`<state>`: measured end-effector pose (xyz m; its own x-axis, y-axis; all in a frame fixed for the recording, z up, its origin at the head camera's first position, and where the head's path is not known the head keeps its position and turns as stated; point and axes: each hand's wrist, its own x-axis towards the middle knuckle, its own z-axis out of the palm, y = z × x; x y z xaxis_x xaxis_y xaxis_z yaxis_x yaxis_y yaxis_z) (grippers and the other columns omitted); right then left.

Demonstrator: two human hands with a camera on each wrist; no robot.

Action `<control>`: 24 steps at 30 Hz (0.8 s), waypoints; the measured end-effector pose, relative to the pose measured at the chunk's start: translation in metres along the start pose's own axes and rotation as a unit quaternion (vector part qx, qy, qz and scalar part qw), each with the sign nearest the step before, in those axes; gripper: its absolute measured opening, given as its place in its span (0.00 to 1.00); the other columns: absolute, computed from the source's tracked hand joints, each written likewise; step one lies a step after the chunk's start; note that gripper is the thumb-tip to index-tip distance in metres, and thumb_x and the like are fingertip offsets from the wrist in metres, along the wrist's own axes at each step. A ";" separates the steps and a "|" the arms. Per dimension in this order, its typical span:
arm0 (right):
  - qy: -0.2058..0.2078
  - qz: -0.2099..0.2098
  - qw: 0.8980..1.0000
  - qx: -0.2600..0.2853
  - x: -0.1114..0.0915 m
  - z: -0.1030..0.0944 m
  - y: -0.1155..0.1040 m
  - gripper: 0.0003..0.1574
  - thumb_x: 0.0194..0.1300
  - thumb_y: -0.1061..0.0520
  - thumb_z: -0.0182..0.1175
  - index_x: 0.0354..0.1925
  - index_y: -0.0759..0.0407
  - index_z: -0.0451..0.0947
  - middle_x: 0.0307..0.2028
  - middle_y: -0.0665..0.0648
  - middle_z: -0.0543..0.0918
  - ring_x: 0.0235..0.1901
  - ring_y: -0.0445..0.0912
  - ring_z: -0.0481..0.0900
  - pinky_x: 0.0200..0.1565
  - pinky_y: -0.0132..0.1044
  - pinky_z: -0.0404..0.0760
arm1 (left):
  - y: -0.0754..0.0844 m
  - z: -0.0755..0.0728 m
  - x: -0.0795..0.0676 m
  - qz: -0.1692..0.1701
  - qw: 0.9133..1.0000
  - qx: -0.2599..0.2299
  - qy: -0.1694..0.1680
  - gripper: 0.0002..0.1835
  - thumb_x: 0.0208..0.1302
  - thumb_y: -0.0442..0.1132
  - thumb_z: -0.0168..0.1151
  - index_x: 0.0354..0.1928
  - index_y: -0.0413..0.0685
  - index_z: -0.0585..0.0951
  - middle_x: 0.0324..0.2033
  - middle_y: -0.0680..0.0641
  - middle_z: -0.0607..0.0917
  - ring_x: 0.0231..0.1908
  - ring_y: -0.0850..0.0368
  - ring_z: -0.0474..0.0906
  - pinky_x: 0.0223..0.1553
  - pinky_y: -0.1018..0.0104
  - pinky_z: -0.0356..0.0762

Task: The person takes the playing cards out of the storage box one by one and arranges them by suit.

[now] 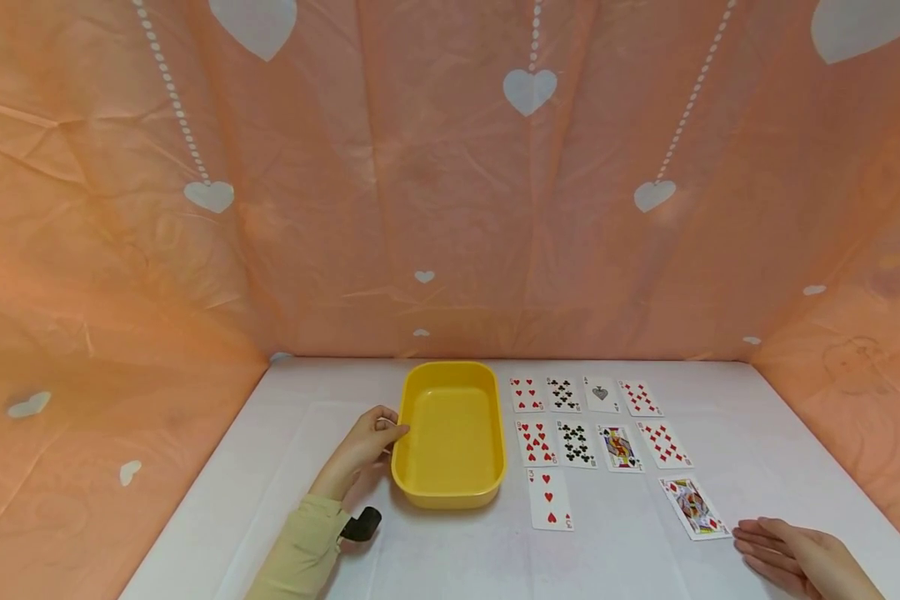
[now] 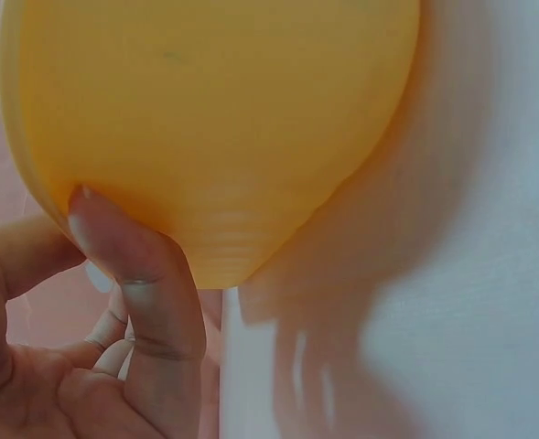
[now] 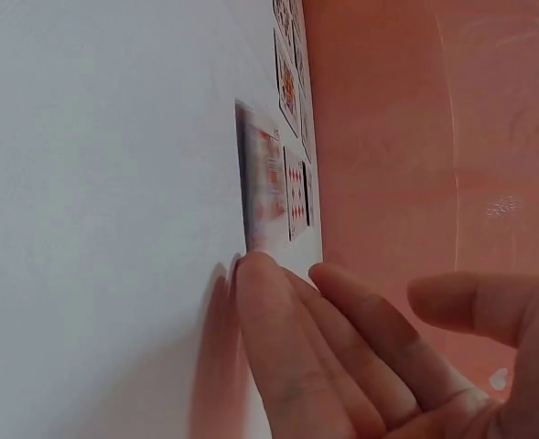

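Note:
My left hand (image 1: 367, 442) pinches the left rim of a yellow plastic tray (image 1: 450, 502), which holds nothing. In the left wrist view the thumb (image 2: 127, 233) presses inside the tray's wall and the other fingers stay outside it. On the right, my right hand (image 1: 802, 554) has its fingers extended, thumb apart from them in the right wrist view. Its fingertips are right at the near corner of a diamond face card (image 1: 693, 507), which lies askew and looks blurred in that wrist view.
Face-up playing cards lie in rows right of the tray, among them the three of hearts (image 1: 549, 500), a jack (image 1: 620, 448) and the ace of spades (image 1: 602, 394). A white cloth (image 1: 450, 558) covers the table. Orange curtains (image 1: 450, 208) with hearts enclose its back and sides.

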<state>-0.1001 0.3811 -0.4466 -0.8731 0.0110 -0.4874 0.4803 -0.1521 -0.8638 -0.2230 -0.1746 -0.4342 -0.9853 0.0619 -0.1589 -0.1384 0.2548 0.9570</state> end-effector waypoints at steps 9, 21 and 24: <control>-0.106 -0.035 0.993 -0.024 0.006 -0.009 -0.007 0.23 0.76 0.54 0.42 0.52 0.69 0.76 0.46 0.60 0.82 0.47 0.49 0.82 0.51 0.45 0.76 | 0.000 -0.003 -0.003 -0.001 1.000 0.012 0.006 0.13 0.66 0.39 0.60 0.44 0.38 0.70 0.25 0.47 0.78 0.21 0.58 0.74 0.21 0.67 0.71; -0.061 -0.233 0.950 -0.196 0.038 0.013 -0.039 0.15 0.76 0.54 0.45 0.47 0.45 0.79 0.43 0.48 0.85 0.43 0.41 0.83 0.42 0.33 0.80 | 0.001 -0.013 0.005 -0.008 0.999 0.033 0.011 0.16 0.68 0.43 0.58 0.47 0.36 0.74 0.32 0.41 0.80 0.26 0.52 0.79 0.29 0.59 0.80; -0.026 -0.275 0.926 -0.255 0.049 0.018 -0.051 0.12 0.74 0.56 0.49 0.48 0.51 0.78 0.41 0.42 0.84 0.40 0.38 0.83 0.40 0.32 0.81 | 0.003 -0.021 0.011 0.010 0.999 0.032 0.029 0.15 0.68 0.41 0.57 0.47 0.34 0.74 0.35 0.36 0.80 0.28 0.48 0.80 0.31 0.56 0.81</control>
<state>-0.1688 0.3712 -0.4240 -0.9940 -0.1018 0.0406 -0.0740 0.3496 -0.9340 -0.2362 -0.1937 -0.4276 -0.9923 0.0115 -0.1236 -0.1137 0.3154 0.9421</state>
